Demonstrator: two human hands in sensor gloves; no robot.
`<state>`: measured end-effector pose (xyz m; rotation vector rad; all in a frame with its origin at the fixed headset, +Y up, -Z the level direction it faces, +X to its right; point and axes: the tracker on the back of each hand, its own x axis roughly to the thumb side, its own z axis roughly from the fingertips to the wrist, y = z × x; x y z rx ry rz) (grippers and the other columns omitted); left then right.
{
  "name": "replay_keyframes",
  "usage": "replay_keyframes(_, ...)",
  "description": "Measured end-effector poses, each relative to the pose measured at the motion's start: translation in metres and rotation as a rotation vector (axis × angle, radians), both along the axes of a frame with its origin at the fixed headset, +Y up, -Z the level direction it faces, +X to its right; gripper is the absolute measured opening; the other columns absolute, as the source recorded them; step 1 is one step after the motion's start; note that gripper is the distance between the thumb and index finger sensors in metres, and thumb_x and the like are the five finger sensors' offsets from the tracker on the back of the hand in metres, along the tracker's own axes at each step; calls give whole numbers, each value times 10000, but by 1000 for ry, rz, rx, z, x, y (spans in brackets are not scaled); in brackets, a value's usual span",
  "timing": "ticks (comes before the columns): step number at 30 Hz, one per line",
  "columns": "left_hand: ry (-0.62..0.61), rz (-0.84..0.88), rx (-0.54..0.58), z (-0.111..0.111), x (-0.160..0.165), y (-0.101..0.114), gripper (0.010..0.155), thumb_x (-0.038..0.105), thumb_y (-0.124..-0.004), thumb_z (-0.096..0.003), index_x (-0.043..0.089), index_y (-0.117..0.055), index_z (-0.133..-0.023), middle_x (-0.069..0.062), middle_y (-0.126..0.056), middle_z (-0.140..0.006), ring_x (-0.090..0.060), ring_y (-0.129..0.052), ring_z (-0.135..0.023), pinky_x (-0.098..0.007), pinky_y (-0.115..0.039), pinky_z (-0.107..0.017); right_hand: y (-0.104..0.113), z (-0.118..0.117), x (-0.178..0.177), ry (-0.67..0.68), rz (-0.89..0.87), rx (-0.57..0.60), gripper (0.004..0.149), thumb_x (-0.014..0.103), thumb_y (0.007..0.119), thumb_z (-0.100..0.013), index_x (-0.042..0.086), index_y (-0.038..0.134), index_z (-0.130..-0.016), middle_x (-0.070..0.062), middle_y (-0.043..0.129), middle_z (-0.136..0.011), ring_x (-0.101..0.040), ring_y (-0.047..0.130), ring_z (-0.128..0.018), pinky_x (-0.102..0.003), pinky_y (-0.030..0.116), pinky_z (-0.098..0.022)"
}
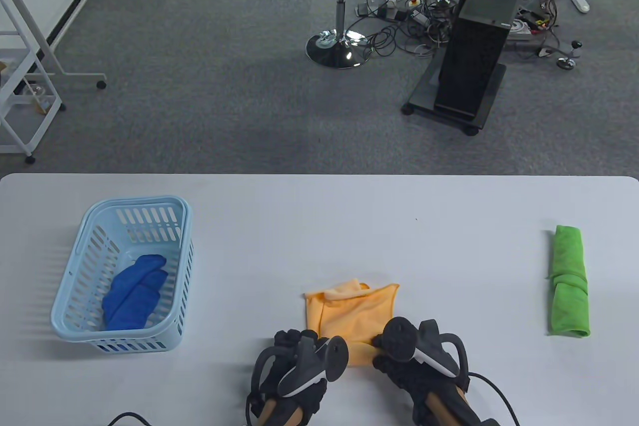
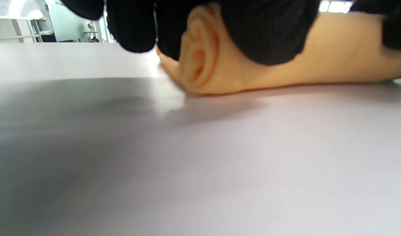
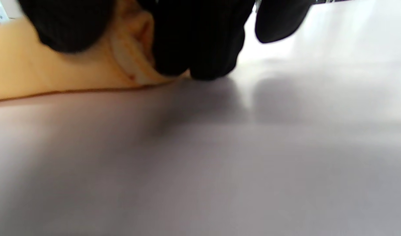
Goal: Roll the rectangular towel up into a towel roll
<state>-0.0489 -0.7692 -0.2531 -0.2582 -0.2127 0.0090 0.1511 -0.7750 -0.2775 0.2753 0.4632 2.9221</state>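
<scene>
Under both hands, left hand (image 1: 294, 361) and right hand (image 1: 414, 353), the orange towel (image 1: 357, 313) is mid-roll on the table (image 1: 319, 226), fingers curled over the started roll. Next, I'd guess: keep rolling away evenly.

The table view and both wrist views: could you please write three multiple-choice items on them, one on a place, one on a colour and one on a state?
1. Where does the blue cloth lie?
A. in the light blue basket
B. beside the green roll
C. under the hands

2. What colour is the towel held by the left hand and the right hand?
A. green
B. orange
C. white

3. In what state is the orange towel?
A. spread fully flat
B. fully rolled
C. rolled at its near edge, the rest flat

Answers: 1 A, the cloth sits inside the basket's walls. 2 B, both wrist views show gloved fingers on orange fabric. 3 C, a spiral end shows in the left wrist view, flat cloth beyond the hands; the green roll lies finished on the table.
</scene>
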Motion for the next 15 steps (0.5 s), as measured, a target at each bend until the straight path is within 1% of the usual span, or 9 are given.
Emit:
replay_keyframes(3,18,61,-25,-1,-5,3,594,466,-702,-397,176,-866,-889,-109,-857,-830,-398,-722,-862,-658,-496,-689,1,0,5,-13,-38,-18,612,487,677,-328,193,848,-836,-55,820,-767,-276,855,-652,-599,591,-658)
replay_keyframes(5,38,119,-30,-2,-9,3,596,478,-666,-402,155,-931,-827,-119,-903,-772,-403,-746,-842,-662,-508,-681,2,0,7,-22,-37,-6,608,506,666,-329,203,865,-817,-49,818,-765,-276,850,-653,-598,591,-657)
replay_keyframes(8,57,116,-21,-4,-10,0,587,487,-659,-409,151,-988,-760,-122,-936,-725,-405,-767,-827,-661,-523,-675,5,2,7,-34,-20,87,616,481,735,-311,288,753,-895,-48,681,-896,-282,761,-780,-598,544,-684)
replay_keyframes(9,64,92,-10,-4,-9,0,581,498,-665,-407,168,-990,-759,-116,-932,-734,-404,-765,-831,-660,-523,-677,9,3,5,1,-58,126,600,429,781,-310,327,703,-897,-45,604,-951,-289,704,-851,-606,510,-699)
replay_keyframes(10,66,83,-5,-4,-9,0,571,508,-675,-405,191,-985,-766,-114,-910,-768,-405,-749,-842,-660,-515,-679,10,4,5,10,-72,136,596,401,802,-314,334,675,-893,-33,576,-964,-279,680,-879,-602,505,-707)
replay_keyframes(11,76,68,2,-4,-8,0,553,515,-692,-401,248,-945,-814,-129,-826,-858,-414,-693,-870,-663,-483,-689,13,4,4,23,-125,179,577,367,831,-304,320,688,-861,-36,578,-959,-283,677,-884,-600,518,-698)
replay_keyframes(12,76,50,9,-3,-8,0,562,509,-711,-399,342,-796,-929,-127,-704,-946,-411,-622,-899,-659,-438,-704,14,5,2,15,-149,179,536,343,844,-298,301,725,-820,-37,607,-942,-284,698,-872,-598,531,-693)
replay_keyframes(13,76,42,15,-4,-8,1,620,515,-726,-395,375,-619,-989,-111,-599,-989,-406,-581,-907,-656,-421,-707,14,5,1,25,-141,143,510,338,843,-304,281,750,-802,-40,618,-938,-288,703,-870,-599,534,-691)
replay_keyframes(15,61,76,42,-3,-5,5,573,468,-775,-399,382,-589,-935,-104,-501,-1001,-398,-531,-902,-653,-385,-708,8,5,-1,46,-38,120,495,362,823,-310,268,794,-795,-45,655,-926,-293,728,-862,-597,553,-684)
